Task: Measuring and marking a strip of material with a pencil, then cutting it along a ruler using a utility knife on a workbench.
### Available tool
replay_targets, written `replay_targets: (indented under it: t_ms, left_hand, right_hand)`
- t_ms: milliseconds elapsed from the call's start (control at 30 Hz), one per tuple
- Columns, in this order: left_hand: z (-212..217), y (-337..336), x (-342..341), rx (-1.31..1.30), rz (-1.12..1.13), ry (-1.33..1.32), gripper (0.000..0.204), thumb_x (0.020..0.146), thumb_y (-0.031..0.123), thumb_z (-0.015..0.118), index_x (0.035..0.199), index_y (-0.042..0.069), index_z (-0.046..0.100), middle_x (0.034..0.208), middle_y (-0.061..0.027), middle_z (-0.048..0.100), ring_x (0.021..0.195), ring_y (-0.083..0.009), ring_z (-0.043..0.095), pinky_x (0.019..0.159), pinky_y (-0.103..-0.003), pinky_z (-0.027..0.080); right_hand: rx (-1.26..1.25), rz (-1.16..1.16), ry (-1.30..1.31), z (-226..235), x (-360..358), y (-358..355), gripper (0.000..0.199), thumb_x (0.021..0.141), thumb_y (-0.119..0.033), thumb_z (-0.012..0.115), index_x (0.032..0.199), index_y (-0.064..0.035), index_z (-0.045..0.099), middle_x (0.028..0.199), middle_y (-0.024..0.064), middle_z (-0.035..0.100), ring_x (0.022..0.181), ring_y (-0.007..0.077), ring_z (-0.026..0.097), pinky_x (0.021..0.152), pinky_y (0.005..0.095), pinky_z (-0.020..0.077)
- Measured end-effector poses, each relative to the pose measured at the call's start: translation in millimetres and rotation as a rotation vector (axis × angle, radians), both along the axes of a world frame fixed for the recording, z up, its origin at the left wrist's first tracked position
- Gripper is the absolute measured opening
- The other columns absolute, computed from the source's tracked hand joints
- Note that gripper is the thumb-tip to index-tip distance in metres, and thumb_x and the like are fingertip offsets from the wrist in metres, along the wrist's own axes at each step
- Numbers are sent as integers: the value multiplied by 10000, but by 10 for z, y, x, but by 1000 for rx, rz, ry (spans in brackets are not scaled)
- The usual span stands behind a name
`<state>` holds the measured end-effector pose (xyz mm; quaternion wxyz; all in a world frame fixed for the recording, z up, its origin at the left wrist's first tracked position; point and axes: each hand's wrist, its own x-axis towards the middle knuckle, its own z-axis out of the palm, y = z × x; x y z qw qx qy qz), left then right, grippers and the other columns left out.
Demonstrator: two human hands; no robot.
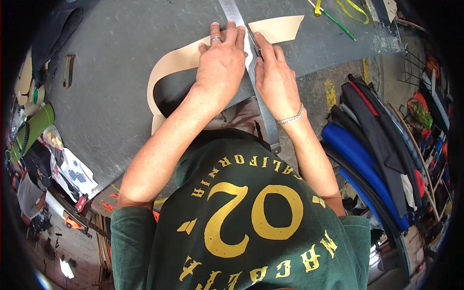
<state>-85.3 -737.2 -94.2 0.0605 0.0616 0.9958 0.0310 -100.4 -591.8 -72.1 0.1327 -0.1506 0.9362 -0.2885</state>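
Observation:
A long metal ruler (230, 10) lies slantwise across a beige, leather-like strip (279, 29) on the dark tabletop. The strip curves round in a loop at the left, and its straight end sticks out to the right of the ruler. My left hand (220, 65) rests with fingers stretched out, pressing on the strip and the ruler's left side. Against the ruler's right edge, my right hand (278, 82) is closed on a slim cutter (256, 47), its tip close to the strip. My fingers partly hide the cutter.
A green pencil (340, 26) and a yellow tape measure (355, 13) lie at the far right of the dark table (116, 96). A small worn tool (68, 71) sits at the left. Blue and black material rolls (355, 150) stand beyond the table's right edge.

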Motion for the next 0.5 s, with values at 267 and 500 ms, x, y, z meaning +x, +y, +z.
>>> replay_targets:
  t_ms: [267,500]
  left_hand:
    - [-17,5,0,-17,-16,10,606,1000,275,616,1517,14,438,1511,-177,444,1401,-397,478,962,-496,576]
    - [-42,22,3,-17,-15,46,583,1010,295,607,1509,31,462,1504,-169,450,1402,-388,479,955,-481,582]
  right_hand:
    - [69,12,-44,8,35,-26,536,985,-49,521,1505,-106,401,1224,255,598,1035,472,644,866,538,552]
    - [33,1,-31,57,156,50,539,982,-64,529,1500,-128,396,1166,253,591,921,492,656,789,556,566]
